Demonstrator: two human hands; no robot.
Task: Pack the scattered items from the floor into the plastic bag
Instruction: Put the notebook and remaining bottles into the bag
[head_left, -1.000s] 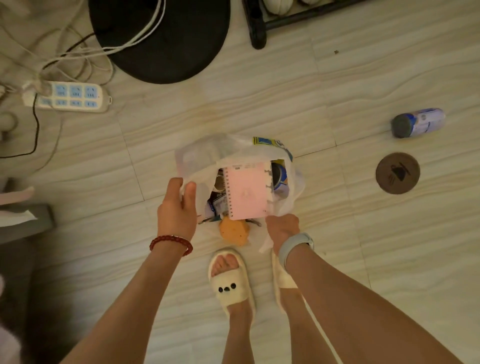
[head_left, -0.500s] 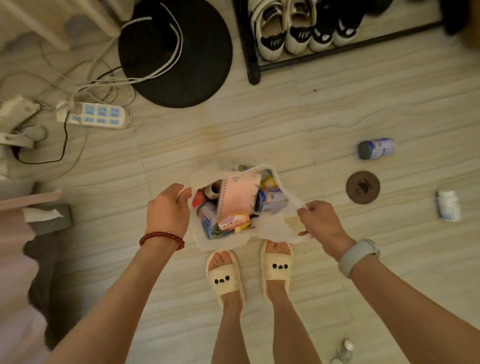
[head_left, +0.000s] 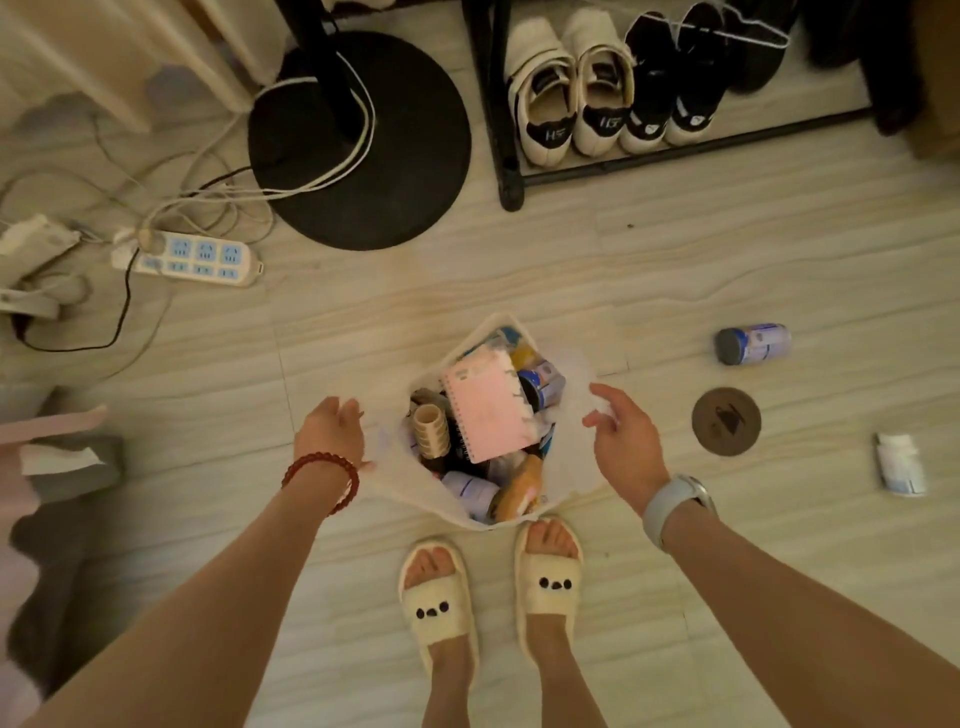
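**Plastic bag on floor, mouth wide, hands at either side**

Plastic bag (head_left: 574, 470) sitting on the pale floor (head_left: 571, 270), just ahead of two cream slippers (head_left: 439, 597). Inside the bag: pink spiral notebook (head_left: 488, 408) propped upright in the middle, ribbed beige roll (head_left: 431, 431) left of it, small blue-and-white can (head_left: 543, 384) right of it, more small containers and an orange-yellow packet (head_left: 519, 491) at the near end.

Left hand (head_left: 330, 431) at the bag's left edge, fingers loosely extended and relaxed, red bead bracelet (head_left: 324, 478) on the wrist; touching the plastic or just clear of it, cannot tell. Right hand (head_left: 621, 439) at the bag's right edge, fingers spread and relaxed, gripping nothing, pale watch (head_left: 675, 504) on the wrist.

Right of the bag, well apart from it: blue-labelled bottle (head_left: 753, 343) lying on its side, round brown coaster (head_left: 726, 421) nearer, white bottle (head_left: 901, 465) farthest out. Beyond the bag: black round stand base (head_left: 395, 171), power strip (head_left: 197, 257) to the left, shoe rack (head_left: 511, 156) with sneakers (head_left: 571, 88).
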